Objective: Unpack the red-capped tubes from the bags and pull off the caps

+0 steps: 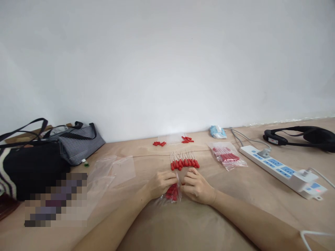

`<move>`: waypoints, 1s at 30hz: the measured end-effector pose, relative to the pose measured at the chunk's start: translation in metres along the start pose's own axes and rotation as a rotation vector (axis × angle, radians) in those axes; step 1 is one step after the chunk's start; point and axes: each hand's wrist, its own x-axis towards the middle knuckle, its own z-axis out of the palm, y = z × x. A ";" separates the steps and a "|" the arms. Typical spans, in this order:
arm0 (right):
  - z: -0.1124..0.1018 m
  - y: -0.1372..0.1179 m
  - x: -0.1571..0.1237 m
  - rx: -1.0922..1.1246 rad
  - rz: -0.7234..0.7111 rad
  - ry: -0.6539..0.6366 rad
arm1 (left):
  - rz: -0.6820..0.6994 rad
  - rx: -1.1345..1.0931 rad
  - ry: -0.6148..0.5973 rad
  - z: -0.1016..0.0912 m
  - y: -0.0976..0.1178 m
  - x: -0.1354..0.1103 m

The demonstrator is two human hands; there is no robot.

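Note:
A clear plastic zip bag (172, 194) with several red pieces inside lies at the table's near middle. My left hand (161, 184) is closed on the bag's upper left side. From the other side, my right hand (196, 185) has its fingers curled at the bag's right edge, seemingly pinching it; the fingertips are partly hidden. Just beyond both hands is a row of red-ended sticks (184, 163), their thin whitish shafts pointing toward the wall. Farther back are loose red pieces (159, 143) and more red pieces with thin shafts (187, 139).
Flat clear bags (123, 169) lie to the left, near a striped bag (78, 144) and a black bag (36, 170). On the right are a filled bag (227, 155), a power strip (280, 169), a tissue pack (217, 132) and a black headset (300, 137).

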 end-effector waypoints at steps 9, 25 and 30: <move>0.001 0.000 0.001 -0.001 -0.014 0.000 | 0.102 0.016 -0.052 -0.003 0.002 0.007; -0.006 0.008 -0.002 0.140 0.100 -0.350 | -0.111 -0.159 -0.178 -0.030 -0.005 0.000; -0.009 0.006 -0.003 0.363 0.409 -0.398 | -0.514 -0.269 -0.138 -0.030 0.025 -0.020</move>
